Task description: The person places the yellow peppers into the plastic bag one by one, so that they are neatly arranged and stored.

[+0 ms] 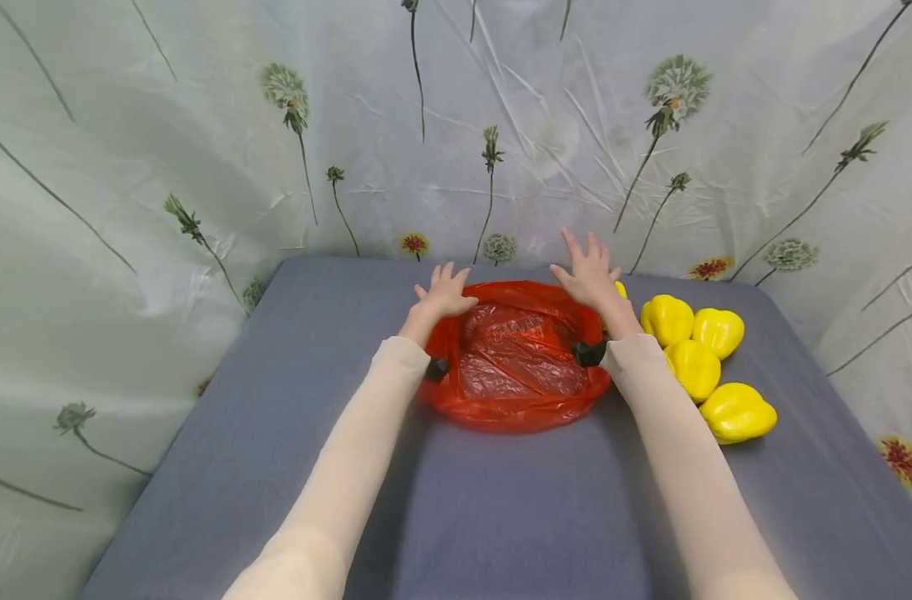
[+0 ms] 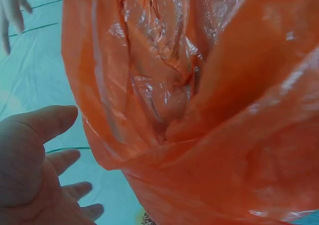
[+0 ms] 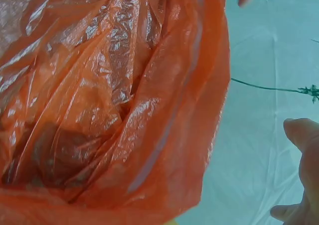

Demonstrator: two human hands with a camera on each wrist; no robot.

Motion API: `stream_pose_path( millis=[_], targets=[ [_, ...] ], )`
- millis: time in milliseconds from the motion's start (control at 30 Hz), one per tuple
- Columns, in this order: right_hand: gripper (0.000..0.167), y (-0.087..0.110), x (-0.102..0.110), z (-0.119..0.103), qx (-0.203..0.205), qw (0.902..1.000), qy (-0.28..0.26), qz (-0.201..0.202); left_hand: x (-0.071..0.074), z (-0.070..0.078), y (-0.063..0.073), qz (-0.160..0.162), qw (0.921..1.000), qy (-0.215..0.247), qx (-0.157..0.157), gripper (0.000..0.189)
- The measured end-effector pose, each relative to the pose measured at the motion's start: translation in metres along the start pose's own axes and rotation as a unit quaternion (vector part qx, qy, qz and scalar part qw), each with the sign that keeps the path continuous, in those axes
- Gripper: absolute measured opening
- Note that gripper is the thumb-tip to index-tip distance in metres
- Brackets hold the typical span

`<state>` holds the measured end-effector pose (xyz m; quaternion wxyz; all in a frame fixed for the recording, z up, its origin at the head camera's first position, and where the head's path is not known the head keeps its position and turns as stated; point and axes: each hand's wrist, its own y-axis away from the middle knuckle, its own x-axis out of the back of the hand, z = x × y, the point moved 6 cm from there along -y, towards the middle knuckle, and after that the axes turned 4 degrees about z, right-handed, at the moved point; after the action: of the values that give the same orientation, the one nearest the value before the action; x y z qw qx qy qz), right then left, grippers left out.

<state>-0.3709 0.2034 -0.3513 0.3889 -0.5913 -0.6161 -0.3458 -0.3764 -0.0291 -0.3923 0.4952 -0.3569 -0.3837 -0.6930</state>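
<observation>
As a red bag [image 1: 519, 358] gapes between them, a person's left hand [image 1: 444, 297] and right hand [image 1: 591, 275] spread empty fingers, yellow peppers [image 1: 694, 371] lying right of the right fingers.

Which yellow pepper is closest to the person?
The pepper at the bottom of the group in the head view; the others all lie farther back.

Behind the bare left fingers [image 1: 447, 272], a long, plain cream sleeve [image 1: 351, 450] is being worn, with a small black block [image 1: 438, 369] being carried at its inner edge. Behind the bare right fingers [image 1: 573, 247], a matching sleeve [image 1: 673, 433] and another black block [image 1: 589, 354] are being worn.
</observation>
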Motion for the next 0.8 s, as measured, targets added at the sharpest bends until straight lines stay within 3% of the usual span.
stream_pose_path(
  millis=[367,633,800],
  targets=[
    [0.068,0.022,0.02,0.024,-0.01,0.9998,-0.018,0.007,-0.007,-0.02,0.034,-0.019,0.9959,0.088,-0.009,0.067],
    [0.07,0.04,0.029,0.045,-0.022,0.9995,-0.021,-0.002,-0.017,-0.028,0.056,-0.018,0.9908,0.122,-0.057,0.07],
    [0.069,0.052,0.035,0.051,-0.017,0.9997,-0.018,0.002,-0.023,-0.035,0.068,-0.023,0.9876,0.14,-0.067,0.068]
  ],
)
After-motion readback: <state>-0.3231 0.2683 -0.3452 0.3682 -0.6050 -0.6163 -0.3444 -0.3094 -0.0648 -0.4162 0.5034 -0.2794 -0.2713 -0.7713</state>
